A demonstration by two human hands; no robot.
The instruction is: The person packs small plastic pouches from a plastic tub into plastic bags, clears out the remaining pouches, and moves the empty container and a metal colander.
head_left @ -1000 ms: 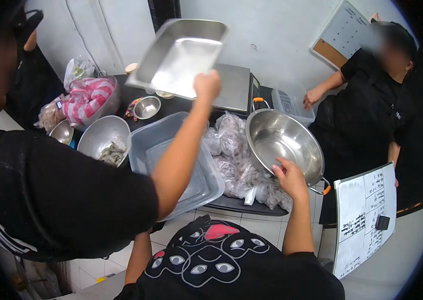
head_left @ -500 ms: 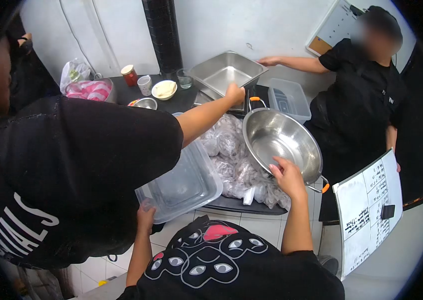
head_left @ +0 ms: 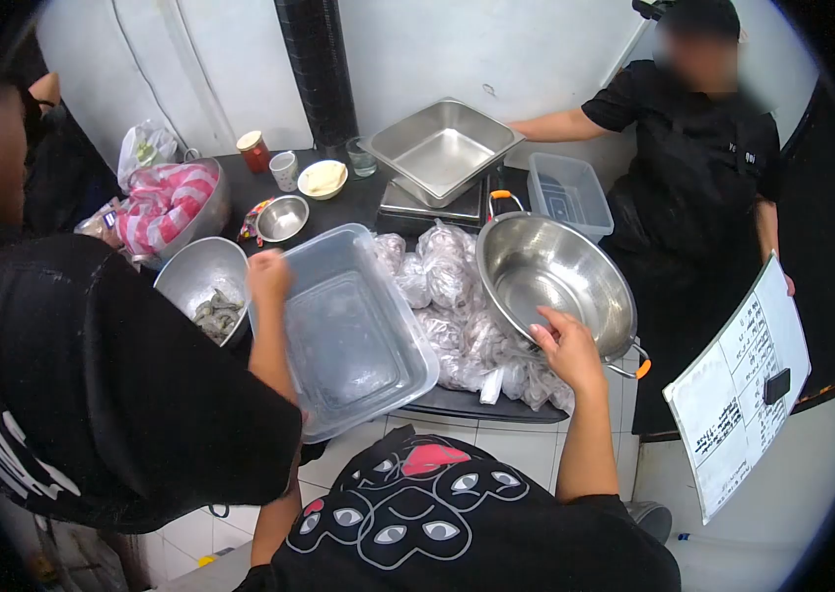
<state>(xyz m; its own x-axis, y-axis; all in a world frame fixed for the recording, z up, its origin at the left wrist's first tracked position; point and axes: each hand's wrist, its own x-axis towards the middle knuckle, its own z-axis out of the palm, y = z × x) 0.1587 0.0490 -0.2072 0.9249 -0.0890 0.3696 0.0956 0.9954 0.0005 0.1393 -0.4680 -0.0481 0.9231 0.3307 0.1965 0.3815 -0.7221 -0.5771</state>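
Note:
My right hand (head_left: 570,347) is at the near rim of a round steel basin (head_left: 557,271) with orange-covered handles, thumb and fingers at the rim. The basin tilts beside and partly over several knotted clear plastic bags (head_left: 452,286). To the left, a translucent plastic bin (head_left: 353,331) extends past the table's front edge. My left forearm (head_left: 276,523) reaches toward this bin, but a co-worker's arm and sleeve cover the hand. That co-worker's hand (head_left: 267,276) is by the bin's left rim, next to a bowl (head_left: 202,266) with what look like grey shrimp.
A rectangular steel pan (head_left: 447,148) sits on a scale (head_left: 427,207), with another person's arm behind it. That person holds a whiteboard (head_left: 743,395) at right. Further back are a clear container (head_left: 570,197), small steel bowl (head_left: 282,219), cup (head_left: 284,170) and red-striped bag (head_left: 166,202).
The left co-worker's arm has drawn back from the steel pan to the bin's left side, uncovering the shrimp bowl and covering my left hand. The whiteboard has shifted. My right hand stays put.

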